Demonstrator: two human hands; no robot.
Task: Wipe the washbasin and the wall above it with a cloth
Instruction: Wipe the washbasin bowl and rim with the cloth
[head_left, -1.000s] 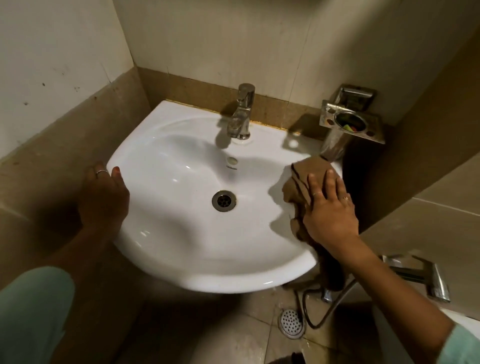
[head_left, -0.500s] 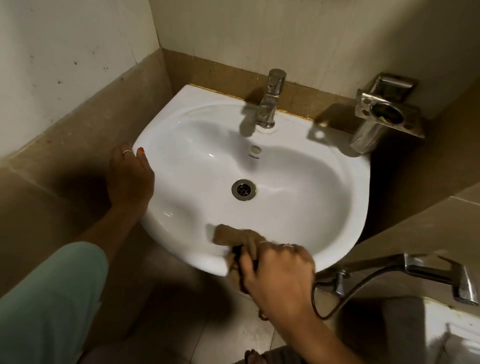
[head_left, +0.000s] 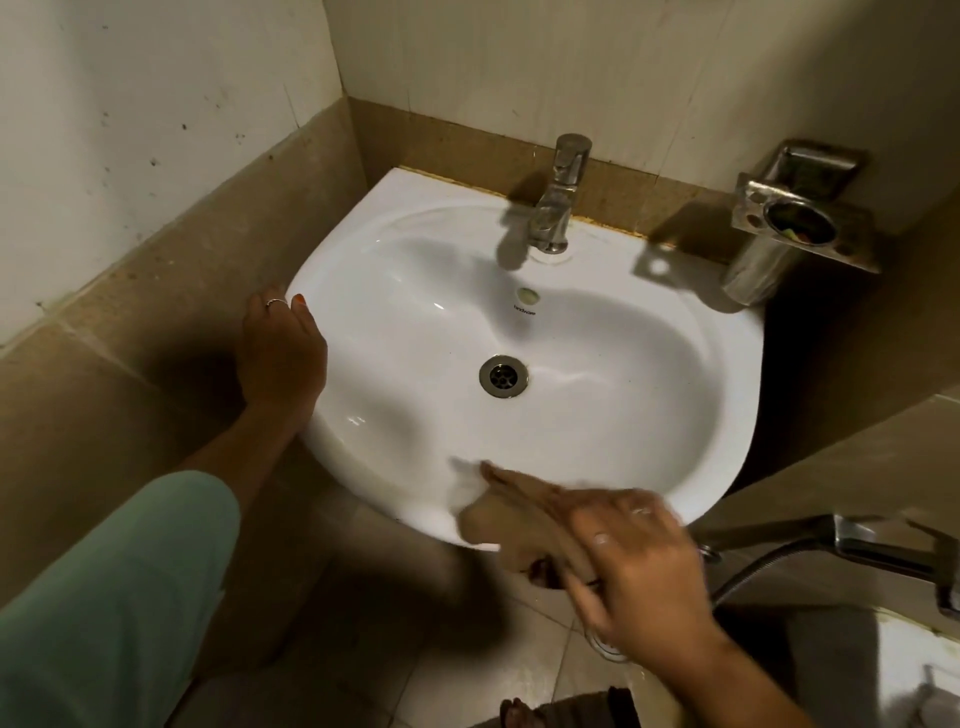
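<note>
A white washbasin (head_left: 597, 431) is fixed in the corner, with a chrome tap (head_left: 558, 200) at its back and a metal drain (head_left: 503, 376) in the bowl. A brown cloth (head_left: 511, 517) lies over the basin's front rim. My right hand (head_left: 636, 577) presses and grips it there, blurred by motion. My left hand (head_left: 280, 353) rests flat against the basin's left outer edge, fingers apart, holding nothing. The pale wall (head_left: 519, 67) rises above a brown tile band behind the tap.
A steel toothbrush holder (head_left: 789, 223) sticks out from the wall right of the tap. A hand-spray hose and metal fitting (head_left: 852, 540) sit low at the right. The left wall (head_left: 130, 130) stands close beside the basin. Tiled floor lies below.
My right hand swept the cloth from the basin's right rim down to the front rim, then slightly rightward along it. My left hand stayed on the left edge.
</note>
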